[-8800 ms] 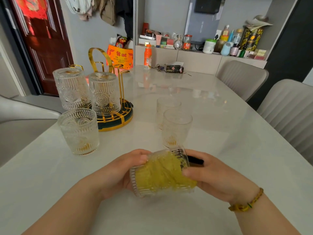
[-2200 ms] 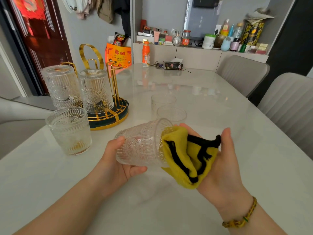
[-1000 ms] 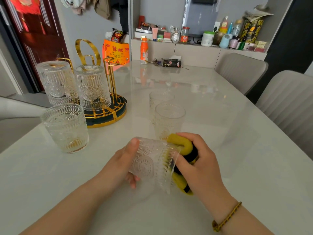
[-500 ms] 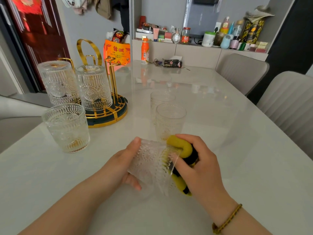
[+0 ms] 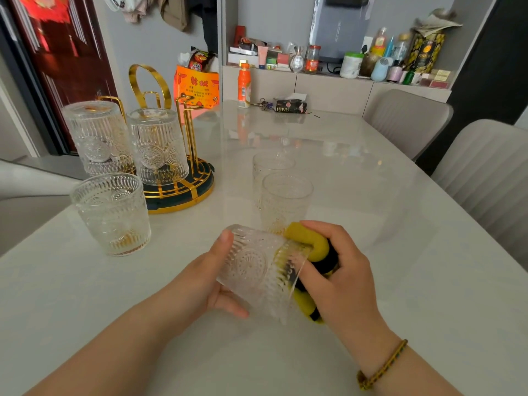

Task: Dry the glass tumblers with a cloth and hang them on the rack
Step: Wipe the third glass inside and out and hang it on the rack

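Compared with a couple of seconds ago, when it was lying spread over an open palm, the yellow-and-black cloth (image 5: 311, 242) is now being clenched into a wad by the right hand (image 5: 344, 277) and pushed into the mouth of the glass (image 5: 255, 271). The glass is lying on its side low over the table (image 5: 414, 295), mouth pointing right. The left hand (image 5: 204, 280) is gripping its base end, thumb on top and fingers curling underneath. On the gold rack (image 5: 183, 194) at the far left, a left-hand glass (image 5: 97, 135) and a right-hand glass (image 5: 157, 145) are hanging upside down. A third glass (image 5: 113, 214) is standing upright just in front of the rack. A near glass (image 5: 285, 202) and a far glass (image 5: 271, 167) are standing just beyond the hands.
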